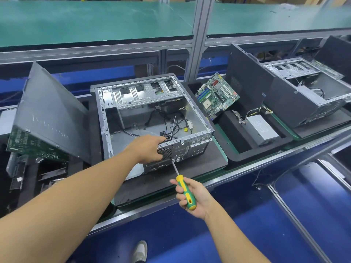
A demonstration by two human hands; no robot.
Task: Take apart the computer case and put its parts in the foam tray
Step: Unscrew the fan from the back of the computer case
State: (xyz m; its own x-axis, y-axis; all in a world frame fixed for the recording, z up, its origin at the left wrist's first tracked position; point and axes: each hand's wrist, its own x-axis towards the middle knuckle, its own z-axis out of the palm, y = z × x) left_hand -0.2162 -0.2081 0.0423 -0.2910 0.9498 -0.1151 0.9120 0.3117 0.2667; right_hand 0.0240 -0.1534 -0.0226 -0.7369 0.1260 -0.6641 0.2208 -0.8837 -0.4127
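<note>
Loose cables (pixel 171 123) clutter the computer case (pixel 152 118); motherboard (pixel 216 95) leans beside it.

We see bright, even light from above, with mild glare on the metal inside the computer case (pixel 133 97). Far from the case, the bench rails (pixel 76 52) bow near the edges.

Bench (pixel 247 170): black foam pad (pixel 199 164), foam tray (pixel 247 154) side by side.
</note>
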